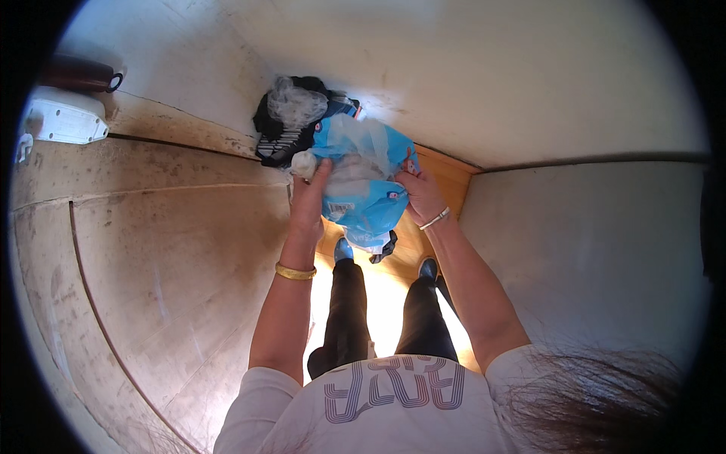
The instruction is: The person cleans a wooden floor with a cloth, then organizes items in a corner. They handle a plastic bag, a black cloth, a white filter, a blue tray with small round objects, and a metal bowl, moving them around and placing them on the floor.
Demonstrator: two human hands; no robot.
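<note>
A blue plastic package (363, 204) with clear parts and a printed barcode hangs between my two hands, above the floor. My left hand (309, 196) grips its left edge, thumb up. A crumpled whitish wad (304, 164) sits at the fingers of that hand; whether they hold it I cannot tell. On the opposite side, my right hand (420, 193) pinches the package's edge near a printed picture. Through the package's middle something pale shows, too blurred to name. Below it, a white plastic piece (368, 241) and a crumpled black piece (385, 247) show near my feet.
Beyond the package, a black bag (295, 136) topped with crumpled clear plastic (296, 102) rests in the corner. Pale walls (567, 227) close in on both sides of the wooden floor (439, 181). At upper left lie a white power strip (71, 119) and a dark red cylinder (79, 74).
</note>
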